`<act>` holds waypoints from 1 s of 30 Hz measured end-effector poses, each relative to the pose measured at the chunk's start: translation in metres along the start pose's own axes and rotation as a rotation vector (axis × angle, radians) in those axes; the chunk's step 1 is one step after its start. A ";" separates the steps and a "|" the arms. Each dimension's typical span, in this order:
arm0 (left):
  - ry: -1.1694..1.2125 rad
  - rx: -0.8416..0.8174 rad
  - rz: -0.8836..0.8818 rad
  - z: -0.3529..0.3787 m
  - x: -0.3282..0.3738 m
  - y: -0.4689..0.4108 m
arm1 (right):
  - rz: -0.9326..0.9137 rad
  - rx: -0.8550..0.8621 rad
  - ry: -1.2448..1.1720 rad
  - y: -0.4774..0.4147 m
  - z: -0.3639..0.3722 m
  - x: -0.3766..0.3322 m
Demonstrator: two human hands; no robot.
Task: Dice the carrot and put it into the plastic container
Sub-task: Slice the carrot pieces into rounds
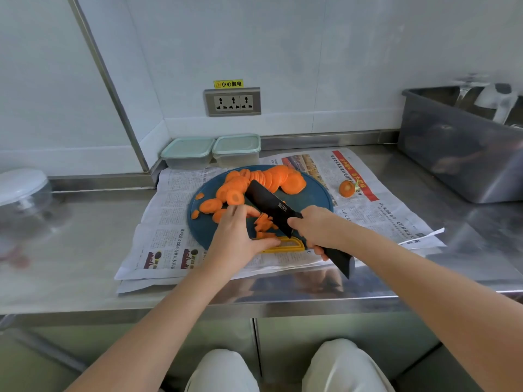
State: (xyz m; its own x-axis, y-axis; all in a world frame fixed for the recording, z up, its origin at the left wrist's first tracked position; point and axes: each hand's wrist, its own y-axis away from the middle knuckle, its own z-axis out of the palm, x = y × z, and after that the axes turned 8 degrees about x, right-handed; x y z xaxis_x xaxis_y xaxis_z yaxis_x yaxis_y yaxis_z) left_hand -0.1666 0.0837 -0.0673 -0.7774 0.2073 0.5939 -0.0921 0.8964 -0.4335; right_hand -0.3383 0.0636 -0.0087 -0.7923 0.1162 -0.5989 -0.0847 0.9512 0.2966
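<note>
Your right hand (317,227) has its grip wrapped firmly around the handle of the black knife (271,206), index finger up by the blade's heel, which gives you control over where the edge lands. The blade lies angled across the round blue cutting board (206,222), its edge just beside the cut pieces (264,224) you are reducing. Your left hand (237,236) has its fingers bent down over those pieces, pinning them against the board so they cannot skid; the thumb stretches back toward the board's yellow handle (294,246), clear of the edge. The carrot itself is mostly a fan of carrot slices (266,179) at the board's far side, waiting their turn, so dicing looks only just begun. The trimmed carrot top (346,188) lies apart on the newspaper (164,222), which covers the table (85,236), likely to catch scraps. Two lidded plastic containers (188,152) stand against the wall behind the board, near enough to fill later but out of the knife's way. Nothing is in them yet, as far as the lids let you see.
</note>
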 end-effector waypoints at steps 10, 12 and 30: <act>0.044 -0.021 0.075 0.003 0.001 -0.006 | -0.062 -0.012 -0.007 0.004 -0.002 0.005; 0.066 -0.042 0.092 0.004 0.004 -0.010 | -0.080 0.005 0.009 0.005 -0.004 0.006; -0.020 -0.006 -0.011 0.008 0.003 -0.007 | -0.260 0.162 0.313 0.013 -0.002 0.010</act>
State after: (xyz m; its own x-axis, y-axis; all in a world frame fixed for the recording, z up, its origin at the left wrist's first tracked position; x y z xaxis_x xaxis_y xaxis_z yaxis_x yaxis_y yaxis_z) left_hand -0.1730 0.0747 -0.0680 -0.7888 0.1895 0.5848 -0.0973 0.9008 -0.4231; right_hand -0.3488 0.0761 -0.0093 -0.9042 -0.2015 -0.3765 -0.2295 0.9728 0.0305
